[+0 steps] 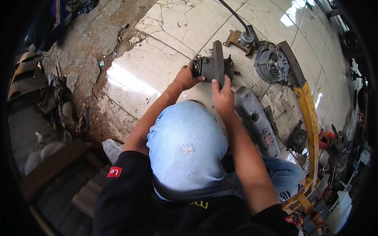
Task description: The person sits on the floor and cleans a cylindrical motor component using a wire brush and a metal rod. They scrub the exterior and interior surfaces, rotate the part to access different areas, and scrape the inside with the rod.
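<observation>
A dark, grimy cylindrical motor (205,70) lies on the tiled floor beyond my knee. My left hand (188,80) grips its left end, thumb along the near side and fingers at the far side. In my right hand (223,94) is a dark, long-backed wire brush (218,59), held by its near end. The brush stands crosswise over the motor's body, with its bristles showing on the left side. Whether the bristles press on the motor I cannot tell. A small shaft or stud sticks out at the motor's right end.
To the right lie an alternator (271,65), a brown bracket (239,41) with a round metal part and a grey valve cover (256,121). A yellow bar (308,114) curves past them toward cluttered parts. Broken concrete (88,43) borders the cracked tiles on the left.
</observation>
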A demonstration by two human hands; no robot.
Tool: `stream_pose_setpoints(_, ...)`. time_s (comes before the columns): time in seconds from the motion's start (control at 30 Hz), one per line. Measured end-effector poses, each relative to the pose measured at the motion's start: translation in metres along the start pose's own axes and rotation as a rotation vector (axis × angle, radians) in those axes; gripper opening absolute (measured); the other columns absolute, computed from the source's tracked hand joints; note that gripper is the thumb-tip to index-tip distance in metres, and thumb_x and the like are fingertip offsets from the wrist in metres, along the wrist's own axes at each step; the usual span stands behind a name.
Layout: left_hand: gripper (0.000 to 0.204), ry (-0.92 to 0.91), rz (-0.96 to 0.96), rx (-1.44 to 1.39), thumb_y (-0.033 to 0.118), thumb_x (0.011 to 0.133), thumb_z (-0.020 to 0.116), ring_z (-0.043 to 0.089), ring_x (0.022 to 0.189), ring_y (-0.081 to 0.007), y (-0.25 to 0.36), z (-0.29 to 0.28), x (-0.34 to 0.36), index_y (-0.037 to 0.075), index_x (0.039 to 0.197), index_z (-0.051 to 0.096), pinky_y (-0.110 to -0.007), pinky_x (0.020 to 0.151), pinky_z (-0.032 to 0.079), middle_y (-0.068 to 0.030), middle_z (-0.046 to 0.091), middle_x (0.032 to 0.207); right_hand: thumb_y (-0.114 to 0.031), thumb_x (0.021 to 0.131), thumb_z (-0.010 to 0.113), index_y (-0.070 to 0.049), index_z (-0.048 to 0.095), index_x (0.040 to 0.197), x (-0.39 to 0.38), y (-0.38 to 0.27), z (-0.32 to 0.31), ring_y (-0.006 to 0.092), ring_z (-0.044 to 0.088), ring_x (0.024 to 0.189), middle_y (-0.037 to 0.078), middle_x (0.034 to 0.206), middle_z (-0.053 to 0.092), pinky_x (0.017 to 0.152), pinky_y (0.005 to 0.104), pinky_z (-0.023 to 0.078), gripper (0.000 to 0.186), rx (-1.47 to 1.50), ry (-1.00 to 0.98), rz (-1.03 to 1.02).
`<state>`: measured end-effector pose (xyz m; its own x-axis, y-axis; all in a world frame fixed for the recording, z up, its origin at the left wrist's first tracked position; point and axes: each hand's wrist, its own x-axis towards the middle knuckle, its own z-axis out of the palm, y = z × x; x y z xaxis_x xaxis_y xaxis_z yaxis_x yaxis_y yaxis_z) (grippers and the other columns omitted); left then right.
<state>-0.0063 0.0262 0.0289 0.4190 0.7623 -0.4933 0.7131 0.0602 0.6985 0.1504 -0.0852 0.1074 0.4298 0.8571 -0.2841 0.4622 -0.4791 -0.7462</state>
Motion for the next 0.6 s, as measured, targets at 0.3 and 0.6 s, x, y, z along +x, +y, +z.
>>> stream_pose_setpoints(0.3, 0.1, 0.105, 0.027, 0.043, 0.046, 0.081, 0.076, 0.053, 0.121, -0.0436, 0.008, 0.005, -0.007, -0.007, 0.146, 0.023, -0.044, 0.101, 0.046, -0.0336, 0.05, 0.132, -0.032, 0.095, 0.058, -0.002, 0.036, 0.139, 0.019, 0.046, -0.023, 0.0473, 0.066, 0.089, 0.03, 0.1, 0.067, 0.077, 0.053, 0.053, 0.057, -0.266, 0.103, 0.011)
stream_pose_setpoints(0.6, 0.086, 0.109, 0.015, 0.146, 0.053, 0.082, 0.073, 0.061, 0.107, -0.0446, 0.014, 0.008, 0.002, -0.01, 0.13, 0.038, -0.044, 0.093, 0.05, -0.0312, 0.061, 0.112, -0.031, 0.096, 0.057, -0.004, 0.035, 0.138, 0.028, 0.042, -0.026, 0.0475, 0.066, 0.088, 0.029, 0.1, 0.067, 0.076, 0.0529, 0.053, 0.054, -0.365, 0.055, 0.013)
